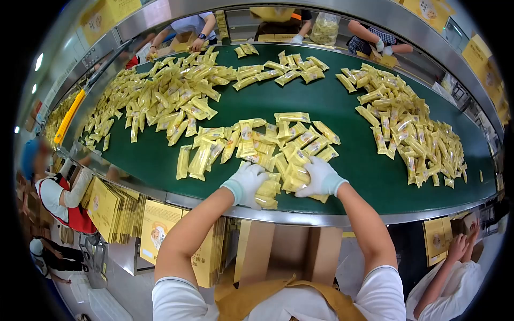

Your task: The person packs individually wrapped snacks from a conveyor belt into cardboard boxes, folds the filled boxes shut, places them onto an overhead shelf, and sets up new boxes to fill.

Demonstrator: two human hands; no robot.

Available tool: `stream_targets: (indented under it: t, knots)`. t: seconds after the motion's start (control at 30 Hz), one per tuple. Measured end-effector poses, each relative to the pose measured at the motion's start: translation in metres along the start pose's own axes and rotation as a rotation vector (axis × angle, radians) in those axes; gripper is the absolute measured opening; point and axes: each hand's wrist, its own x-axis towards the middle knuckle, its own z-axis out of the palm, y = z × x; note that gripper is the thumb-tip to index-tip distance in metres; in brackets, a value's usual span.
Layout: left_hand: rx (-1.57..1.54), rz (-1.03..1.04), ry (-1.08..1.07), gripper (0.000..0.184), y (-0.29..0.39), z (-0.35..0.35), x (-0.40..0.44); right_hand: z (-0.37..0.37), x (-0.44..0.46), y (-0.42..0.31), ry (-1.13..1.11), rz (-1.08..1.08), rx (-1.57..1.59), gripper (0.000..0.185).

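Both my hands wear white gloves and rest at the near edge of the green belt [353,176]. My left hand [247,184] curves round the left side of some yellow packets [267,193]. My right hand [320,178] presses on the right side of packets [295,177], its fingers curled over them. The packets between my hands lie close together, partly hidden by the gloves. Beyond them a loose pile of yellow packets [251,140] spreads on the belt. Below the belt's metal edge an open cardboard box [289,249] stands in front of my apron.
Large packet heaps lie at left [160,96] and right [407,128]. Flat yellow cartons [160,224] stand at lower left. Co-workers' hands work across the belt; a person in a red apron [80,208] stands left, another person [450,283] sits lower right.
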Motion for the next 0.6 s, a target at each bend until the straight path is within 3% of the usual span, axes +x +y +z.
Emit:
stream_targets:
  t: [0.1,0.13,0.23,0.27,0.43,0.5,0.6]
  knots:
    - [-0.043,-0.054,-0.015,0.094,0.006,-0.003,-0.005,0.003,-0.037,0.019,0.042,-0.012,-0.051,0.078]
    - [-0.007,-0.061,-0.003,0.094,0.008,0.0,-0.006,0.009,-0.054,0.028,0.153,-0.044,-0.088,0.078]
    - [0.024,-0.118,-0.048,0.095,0.023,0.0,-0.005,0.0,-0.09,0.037,0.139,0.016,-0.354,0.08]
    - [0.04,-0.13,-0.019,0.096,0.024,0.007,-0.007,0.005,-0.097,0.041,0.064,0.103,-0.329,0.083]
    - [0.078,-0.22,0.129,0.1,0.035,0.025,-0.014,0.041,-0.111,0.049,0.24,0.138,-0.234,0.094]
    - [-0.016,-0.242,0.174,0.112,0.035,0.026,-0.014,0.042,-0.111,0.045,0.279,0.171,-0.257,0.102]
    - [-0.004,-0.371,0.158,0.125,0.042,0.025,-0.012,0.034,-0.105,0.039,0.148,0.303,-0.199,0.112]
